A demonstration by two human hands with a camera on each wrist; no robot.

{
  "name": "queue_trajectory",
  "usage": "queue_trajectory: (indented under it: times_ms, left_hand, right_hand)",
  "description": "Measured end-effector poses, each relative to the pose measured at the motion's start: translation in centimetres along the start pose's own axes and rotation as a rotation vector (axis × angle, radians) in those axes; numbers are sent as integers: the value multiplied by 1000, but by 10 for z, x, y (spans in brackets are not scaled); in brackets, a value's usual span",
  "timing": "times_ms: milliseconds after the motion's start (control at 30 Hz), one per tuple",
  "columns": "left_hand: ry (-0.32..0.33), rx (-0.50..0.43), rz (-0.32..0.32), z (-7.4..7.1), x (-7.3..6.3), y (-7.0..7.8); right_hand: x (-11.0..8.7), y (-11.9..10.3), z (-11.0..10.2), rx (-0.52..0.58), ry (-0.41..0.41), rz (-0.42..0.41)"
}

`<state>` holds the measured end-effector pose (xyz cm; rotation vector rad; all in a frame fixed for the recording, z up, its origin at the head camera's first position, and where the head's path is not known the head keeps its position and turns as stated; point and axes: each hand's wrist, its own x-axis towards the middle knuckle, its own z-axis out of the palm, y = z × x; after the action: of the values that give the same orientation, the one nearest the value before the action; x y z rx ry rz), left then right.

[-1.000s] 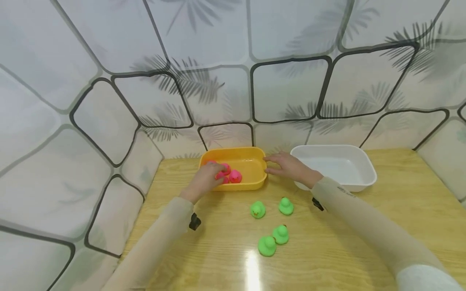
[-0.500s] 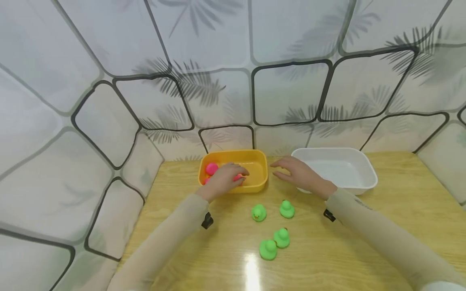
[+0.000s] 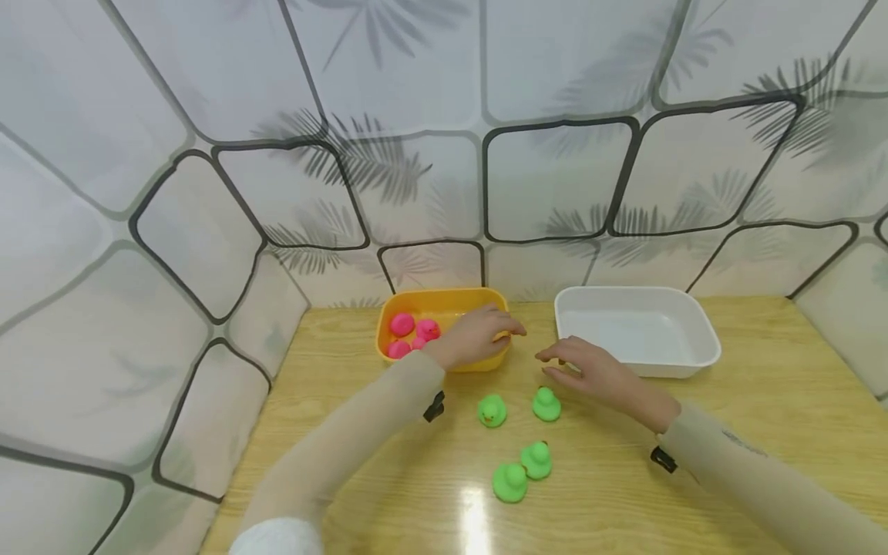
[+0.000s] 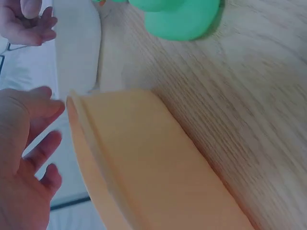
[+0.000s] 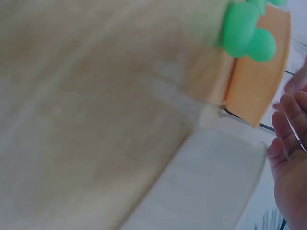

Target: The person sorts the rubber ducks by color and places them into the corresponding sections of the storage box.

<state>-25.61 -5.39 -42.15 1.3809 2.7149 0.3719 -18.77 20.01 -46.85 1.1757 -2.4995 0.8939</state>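
Observation:
My left hand (image 3: 479, 336) hovers over the right part of the orange tray (image 3: 444, 293), its fingers loosely bent with nothing between them. In the left wrist view, that hand (image 4: 24, 158) is beside the tray's rim (image 4: 103, 158). Several pink rubber ducks (image 3: 402, 324) lie in the tray's left part, partly hidden by my left forearm. My right hand (image 3: 590, 371), relaxed and holding nothing, is above the table at the white tray's (image 3: 641, 291) front left corner. The nearest green rubber duck (image 3: 546, 405) sits just below its fingertips.
More green rubber ducks stand on the wooden table (image 3: 624, 493): one duck (image 3: 492, 412) in front of the orange tray, and two touching, a duck (image 3: 536, 460) and a duck (image 3: 509, 483), nearer me. A patterned wall (image 3: 444, 185) rises behind the trays.
My left hand has moved right across the orange tray, away from the pink ducks. My right hand has left the orange tray's right rim and come right and toward me.

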Motion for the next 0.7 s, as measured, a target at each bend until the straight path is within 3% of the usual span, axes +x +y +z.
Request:
queue_trajectory:
  times_ms: [200, 400, 500, 700]
  left_hand:
    - [-5, 82, 37, 2, 22, 11]
    - [-54, 184, 15, 5, 40, 20]
    - [-93, 221, 1, 7, 48, 23]
    - [-160, 209, -29, 7, 54, 26]
  right_hand:
    - [-12, 0, 4, -2, 44, -82]
    - [-19, -5, 8, 9, 31, -179]
    - [-22, -6, 10, -20, 30, -182]
    - [-28, -5, 14, -59, 16, -138]
